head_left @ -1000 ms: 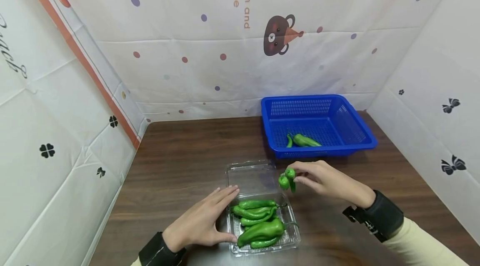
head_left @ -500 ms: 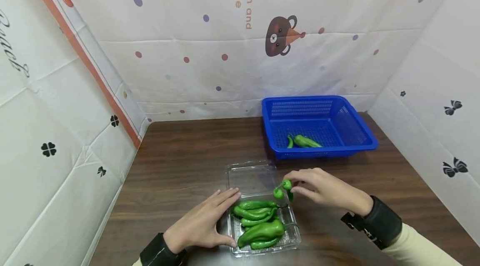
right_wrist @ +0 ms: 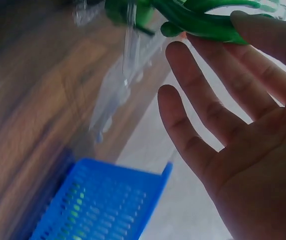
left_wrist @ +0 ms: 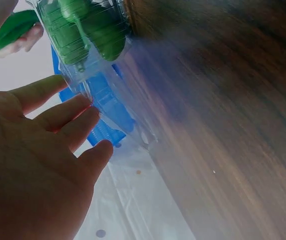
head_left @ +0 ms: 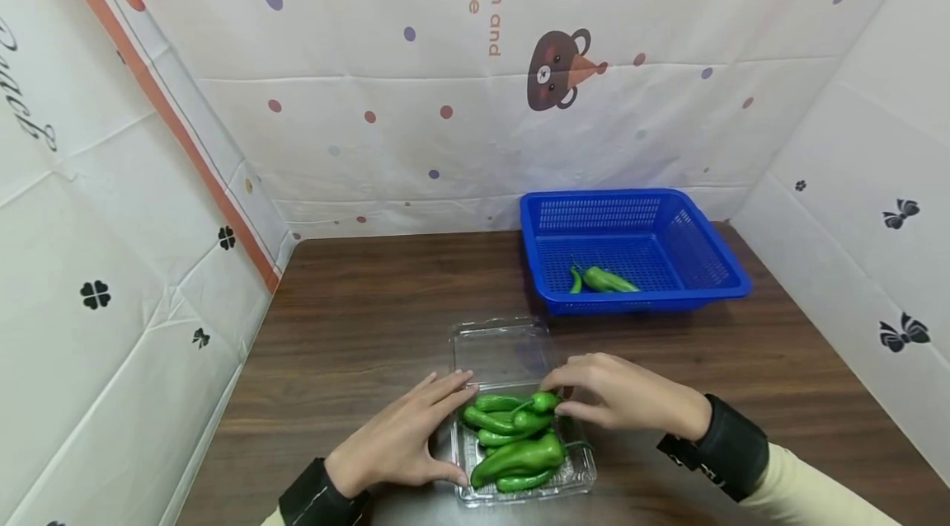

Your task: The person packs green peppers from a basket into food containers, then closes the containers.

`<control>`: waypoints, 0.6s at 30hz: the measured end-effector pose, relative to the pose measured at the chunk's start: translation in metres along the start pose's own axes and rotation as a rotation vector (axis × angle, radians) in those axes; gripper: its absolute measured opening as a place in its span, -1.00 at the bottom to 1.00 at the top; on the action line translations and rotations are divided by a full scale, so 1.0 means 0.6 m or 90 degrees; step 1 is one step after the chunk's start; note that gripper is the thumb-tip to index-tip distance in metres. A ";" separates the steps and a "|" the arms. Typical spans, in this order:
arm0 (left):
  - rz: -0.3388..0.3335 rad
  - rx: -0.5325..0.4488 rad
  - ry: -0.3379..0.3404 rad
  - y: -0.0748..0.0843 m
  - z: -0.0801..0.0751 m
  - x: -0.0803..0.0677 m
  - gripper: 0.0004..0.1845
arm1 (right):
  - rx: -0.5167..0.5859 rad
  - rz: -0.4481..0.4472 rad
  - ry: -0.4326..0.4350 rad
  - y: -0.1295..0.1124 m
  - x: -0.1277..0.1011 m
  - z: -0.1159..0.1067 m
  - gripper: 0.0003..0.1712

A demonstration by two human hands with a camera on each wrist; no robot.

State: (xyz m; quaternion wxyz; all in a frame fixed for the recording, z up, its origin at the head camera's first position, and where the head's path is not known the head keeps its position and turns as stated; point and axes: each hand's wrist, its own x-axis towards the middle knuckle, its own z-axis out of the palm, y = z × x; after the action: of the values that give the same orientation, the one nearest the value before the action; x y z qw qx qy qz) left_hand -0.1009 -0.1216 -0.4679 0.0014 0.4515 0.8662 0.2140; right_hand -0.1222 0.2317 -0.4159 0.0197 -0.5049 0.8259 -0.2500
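Green pepper (head_left: 544,401) is pinched by right hand (head_left: 622,393) over clear tray (head_left: 519,483); tray steadied w/ flat, open left hand (head_left: 401,443) vs sliding.

Head looks down; wrists close, sharing clear tray (head_left: 519,476).

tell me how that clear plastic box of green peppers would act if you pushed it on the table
The clear plastic box looks thin, so its walls probably flex. It likely slides easily on the smooth wooden table; the left hand rests against its side. The peppers are heaped, so they might shift.
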 end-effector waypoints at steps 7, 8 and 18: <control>-0.005 -0.009 0.000 -0.006 0.000 0.000 0.19 | -0.026 -0.036 0.000 -0.007 0.022 0.028 -0.77; -0.005 -0.011 -0.001 -0.007 -0.001 0.000 0.19 | -0.036 -0.045 0.005 -0.008 0.024 0.032 -0.78; -0.007 -0.026 -0.005 -0.010 -0.002 -0.001 0.20 | -0.063 -0.053 0.026 -0.010 0.037 0.061 -0.71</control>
State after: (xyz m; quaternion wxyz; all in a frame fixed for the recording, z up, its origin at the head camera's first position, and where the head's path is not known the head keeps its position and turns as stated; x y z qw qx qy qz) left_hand -0.1053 -0.1253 -0.4692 0.0151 0.4476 0.8641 0.2299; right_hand -0.1176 0.1961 -0.4405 -0.0323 -0.5340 0.8158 -0.2195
